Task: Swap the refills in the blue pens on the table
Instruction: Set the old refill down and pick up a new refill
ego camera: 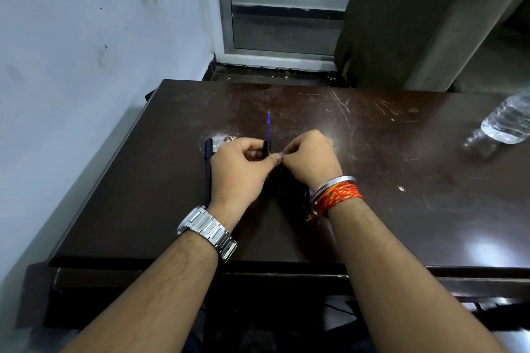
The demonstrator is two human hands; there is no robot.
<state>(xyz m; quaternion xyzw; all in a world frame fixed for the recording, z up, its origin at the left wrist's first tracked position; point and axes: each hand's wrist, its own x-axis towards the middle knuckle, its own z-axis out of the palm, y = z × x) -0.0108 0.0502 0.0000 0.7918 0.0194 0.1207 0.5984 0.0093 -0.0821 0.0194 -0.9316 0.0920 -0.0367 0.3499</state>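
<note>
While bent over scratched, glossy dark wood table (pixel 372 151), gripped slim black pen barrel (pixel 267 147) in curled left hand (pixel 238 172), with thin blue refill (pixel 268 126) jutting from far end. Pinched tiny blue piece (pixel 281 152) with right hand (pixel 311 160). Had second pen (pixel 208 169) flat on table, just beside left hand.

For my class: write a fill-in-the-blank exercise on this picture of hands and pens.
1. The left hand grips a pen whose ____ refill sticks out of its far end.
2. A second pen lies on the table to the ____ of that hand.
3. The red and orange thread is wound round the ____ wrist.
4. The right hand pinches a small blue piece beside the left ____.
Missing words: blue, left, right, thumb.
</note>
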